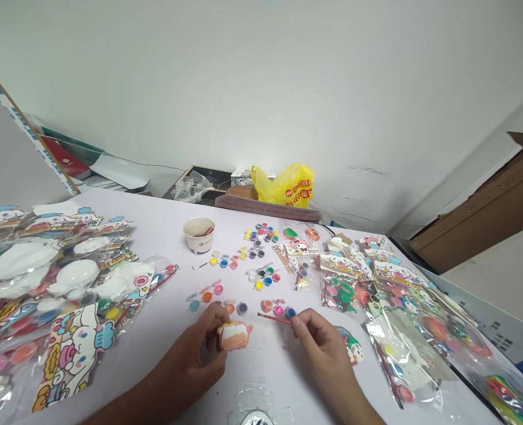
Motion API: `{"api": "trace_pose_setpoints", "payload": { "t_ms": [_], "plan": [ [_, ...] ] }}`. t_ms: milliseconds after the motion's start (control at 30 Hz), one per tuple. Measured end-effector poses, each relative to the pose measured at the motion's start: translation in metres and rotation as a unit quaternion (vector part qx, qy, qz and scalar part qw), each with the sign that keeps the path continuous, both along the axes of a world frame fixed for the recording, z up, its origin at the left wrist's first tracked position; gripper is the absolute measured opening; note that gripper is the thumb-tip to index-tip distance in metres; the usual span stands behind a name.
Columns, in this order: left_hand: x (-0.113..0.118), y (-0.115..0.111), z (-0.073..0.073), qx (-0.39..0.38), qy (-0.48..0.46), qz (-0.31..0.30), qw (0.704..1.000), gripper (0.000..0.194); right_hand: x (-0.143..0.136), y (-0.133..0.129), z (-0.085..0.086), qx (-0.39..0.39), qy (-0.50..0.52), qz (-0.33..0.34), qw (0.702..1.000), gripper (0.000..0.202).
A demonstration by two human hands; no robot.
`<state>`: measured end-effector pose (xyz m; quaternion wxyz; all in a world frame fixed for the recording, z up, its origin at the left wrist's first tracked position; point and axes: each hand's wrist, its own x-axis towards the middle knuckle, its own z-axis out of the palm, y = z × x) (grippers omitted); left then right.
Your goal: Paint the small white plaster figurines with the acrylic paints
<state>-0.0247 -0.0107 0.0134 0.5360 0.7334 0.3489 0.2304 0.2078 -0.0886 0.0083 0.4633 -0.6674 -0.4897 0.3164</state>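
Near the front middle, my left hand (199, 354) grips a small figure (235, 336) painted orange, white and yellow between thumb and fingers. My right hand (326, 348) pinches a thin red paintbrush (275, 319), its tip pointing left, a little right of the figure. Just beyond the brush are open paint pots (278, 310) in pink, orange and blue. Another strip of pots (229, 307) lies behind my left hand. A painted piece (350, 345) lies partly hidden behind my right hand.
A paper cup (199, 235) with a brush in it stands behind several paint pots (265, 275). Plastic-bagged craft kits cover the left (78, 276) and right (392, 268) sides. A yellow bag (285, 186) is at the back. A roll of tape (257, 418) sits at the front edge.
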Motion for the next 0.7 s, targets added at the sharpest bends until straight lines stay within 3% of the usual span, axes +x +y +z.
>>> {"api": "trace_pose_setpoints", "payload": {
  "t_ms": [133, 400, 700],
  "plan": [
    [-0.001, -0.001, 0.000, 0.019, 0.026, -0.017, 0.999, 0.012, 0.007, 0.002, 0.001, 0.018, -0.002, -0.045, 0.999, 0.042],
    [-0.001, -0.004, 0.004, 0.065, 0.083, -0.037, 0.994, 0.016, 0.007, 0.002, -0.004, 0.038, -0.015, -0.052, 0.998, 0.036],
    [0.000, -0.015, -0.002, 0.127, 0.094, -0.058, 0.986, 0.022, -0.029, 0.013, -0.012, 0.079, -0.048, 0.023, 0.995, 0.020]
  ]
}}
